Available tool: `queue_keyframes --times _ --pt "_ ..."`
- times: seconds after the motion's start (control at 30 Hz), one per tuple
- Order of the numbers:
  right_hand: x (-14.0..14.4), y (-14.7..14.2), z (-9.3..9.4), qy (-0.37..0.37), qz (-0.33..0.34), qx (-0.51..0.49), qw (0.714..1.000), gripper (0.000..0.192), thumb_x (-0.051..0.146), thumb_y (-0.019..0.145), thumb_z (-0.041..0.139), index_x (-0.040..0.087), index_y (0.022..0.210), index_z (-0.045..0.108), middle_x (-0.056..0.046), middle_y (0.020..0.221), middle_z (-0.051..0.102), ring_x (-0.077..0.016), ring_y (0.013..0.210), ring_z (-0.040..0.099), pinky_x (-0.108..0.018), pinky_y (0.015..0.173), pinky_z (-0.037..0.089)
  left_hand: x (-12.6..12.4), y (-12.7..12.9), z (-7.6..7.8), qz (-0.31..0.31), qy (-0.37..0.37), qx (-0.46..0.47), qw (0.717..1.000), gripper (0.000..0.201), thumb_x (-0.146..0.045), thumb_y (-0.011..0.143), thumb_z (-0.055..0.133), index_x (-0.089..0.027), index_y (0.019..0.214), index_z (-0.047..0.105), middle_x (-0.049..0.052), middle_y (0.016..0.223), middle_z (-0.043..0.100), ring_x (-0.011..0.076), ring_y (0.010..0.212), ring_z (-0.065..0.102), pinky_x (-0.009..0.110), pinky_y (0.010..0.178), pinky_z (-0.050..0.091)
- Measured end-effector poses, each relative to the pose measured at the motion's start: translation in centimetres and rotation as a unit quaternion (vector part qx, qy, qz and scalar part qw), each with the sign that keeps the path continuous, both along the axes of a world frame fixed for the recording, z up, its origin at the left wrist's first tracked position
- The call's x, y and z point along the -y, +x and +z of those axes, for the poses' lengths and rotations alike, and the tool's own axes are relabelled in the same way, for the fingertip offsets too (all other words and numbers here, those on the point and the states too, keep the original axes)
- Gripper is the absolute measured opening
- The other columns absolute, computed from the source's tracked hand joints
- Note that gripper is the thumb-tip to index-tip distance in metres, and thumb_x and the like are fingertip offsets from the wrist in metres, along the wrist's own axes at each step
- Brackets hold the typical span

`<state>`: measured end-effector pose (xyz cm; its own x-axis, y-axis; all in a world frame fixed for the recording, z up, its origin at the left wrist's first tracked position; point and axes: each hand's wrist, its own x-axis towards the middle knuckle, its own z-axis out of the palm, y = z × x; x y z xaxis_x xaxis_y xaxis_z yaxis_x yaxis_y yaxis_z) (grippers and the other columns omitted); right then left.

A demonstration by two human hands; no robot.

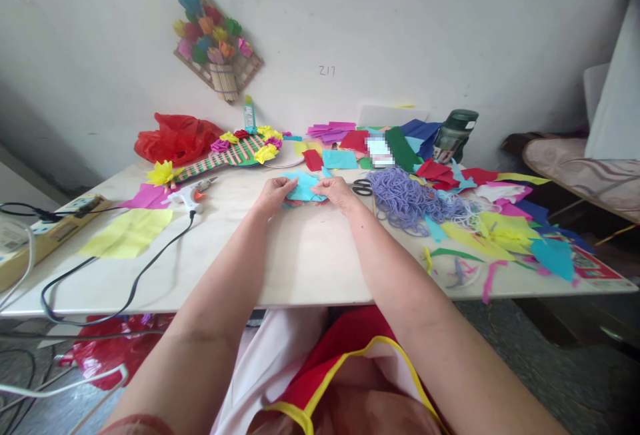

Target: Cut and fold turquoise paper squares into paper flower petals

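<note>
Head view: I see the left hand (274, 195) and right hand (336, 193) pinching opposite ends of a light-blue paper piece (304, 187), pressed low on the tabletop (300, 261) for steadiness; scissors (361, 187) and glue gun (193, 193) lie near.

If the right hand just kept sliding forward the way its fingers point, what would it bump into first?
The right hand points up and left across the light blue paper that both hands hold. Past that piece, the first thing in line looks like the red paper scrap, then the woven flower fan. Depth is hard to judge here.
</note>
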<state>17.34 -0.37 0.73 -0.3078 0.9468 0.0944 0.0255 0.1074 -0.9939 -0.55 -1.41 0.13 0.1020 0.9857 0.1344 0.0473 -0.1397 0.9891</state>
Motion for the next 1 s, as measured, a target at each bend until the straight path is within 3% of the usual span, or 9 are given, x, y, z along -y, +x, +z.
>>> queue_keyframes --times 0.1,0.3,0.7,0.87,1.0 --pt "-0.09 0.05 -0.09 0.006 0.010 0.000 1.000 0.018 0.027 0.061 0.073 0.013 0.062 0.061 0.002 0.047 0.058 -0.0105 0.041 0.055 -0.020 0.042 0.043 0.28 0.02 0.33 0.008 -0.008 0.028 1.000 0.048 -0.060 0.064 0.059 -0.012 0.074 0.058 0.000 0.054 0.056 0.0140 0.052 0.058 0.027 0.051 0.050" --pt "-0.14 -0.20 -0.29 0.022 0.029 0.012 0.999 0.020 0.030 0.060 0.072 0.014 0.059 0.060 0.003 0.046 0.056 -0.0105 0.041 0.054 -0.022 0.045 0.045 0.47 0.11 0.24 -0.034 0.006 -0.025 0.999 0.039 -0.045 0.052 0.075 -0.013 0.065 0.059 0.001 0.054 0.058 0.0113 0.048 0.053 0.024 0.047 0.046" --pt "-0.06 -0.51 -0.44 0.023 0.014 0.017 1.000 0.010 0.021 0.062 0.069 0.016 0.057 0.062 0.003 0.046 0.056 -0.0109 0.044 0.052 -0.029 0.051 0.049 0.29 0.44 0.18 -0.018 0.040 -0.078 0.996 0.033 -0.042 0.055 0.073 -0.013 0.063 0.058 -0.001 0.049 0.056 0.0088 0.045 0.049 0.020 0.043 0.036" --pt "-0.20 -0.33 -0.38 0.031 -0.002 0.005 1.000 0.012 0.023 0.061 0.070 0.015 0.056 0.062 0.003 0.044 0.055 -0.0117 0.042 0.054 -0.026 0.047 0.048 0.57 0.57 0.52 -0.004 0.021 -0.026 0.999 0.037 -0.045 0.054 0.073 -0.013 0.062 0.056 -0.001 0.051 0.056 0.0108 0.047 0.053 0.023 0.047 0.044" --pt "-0.28 -0.11 -0.23 0.032 -0.004 0.004 0.999 0.014 0.026 0.061 0.071 0.014 0.060 0.064 0.003 0.045 0.056 -0.0112 0.041 0.054 -0.023 0.044 0.046 0.61 0.09 0.49 -0.033 -0.004 0.006 0.999 0.041 -0.051 0.058 0.069 -0.012 0.067 0.059 0.001 0.058 0.059 0.0123 0.054 0.057 0.027 0.054 0.050"
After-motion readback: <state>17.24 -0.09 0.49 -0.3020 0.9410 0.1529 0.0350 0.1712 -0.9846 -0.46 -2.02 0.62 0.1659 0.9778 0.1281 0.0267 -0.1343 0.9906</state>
